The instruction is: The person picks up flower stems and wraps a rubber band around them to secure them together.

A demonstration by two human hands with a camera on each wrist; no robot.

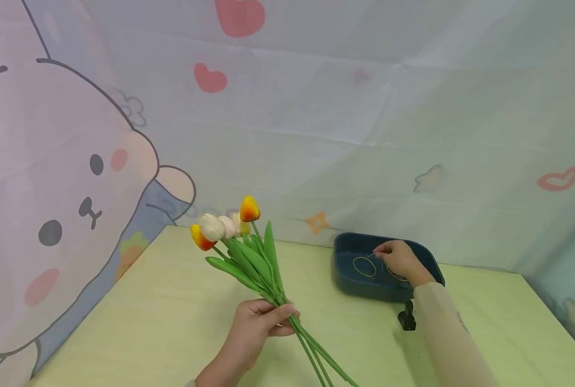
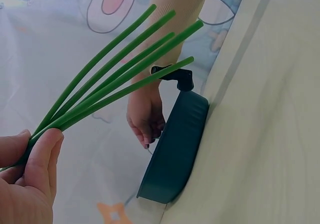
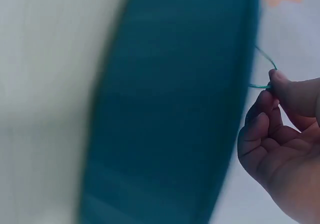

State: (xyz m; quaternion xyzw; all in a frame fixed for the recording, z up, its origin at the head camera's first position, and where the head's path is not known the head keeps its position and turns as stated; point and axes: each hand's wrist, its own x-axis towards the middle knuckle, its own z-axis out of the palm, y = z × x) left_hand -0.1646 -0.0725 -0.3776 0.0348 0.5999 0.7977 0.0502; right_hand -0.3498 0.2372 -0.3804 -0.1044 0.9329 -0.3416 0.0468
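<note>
Tulips with red-and-yellow, white and pale pink heads and long green stems [image 1: 256, 266] are in the left hand [image 1: 260, 322] in the head view. Its fingers wrap round the stems, above a pale yellow table [image 1: 137, 301], and the flowers point up and left. To the right sits a dark blue tub with round corners [image 1: 369, 293]. The right hand [image 1: 401, 260] is over it, pinching a thin stringy loop [image 1: 371, 255]. Thin yellow rings [image 1: 366, 276] show in the tub.

From the left wrist, the stem ends spread out past the left thumb.

From the right wrist, thumb and finger squeeze the loop, which looks green here and goes behind the tub's edge.
</note>
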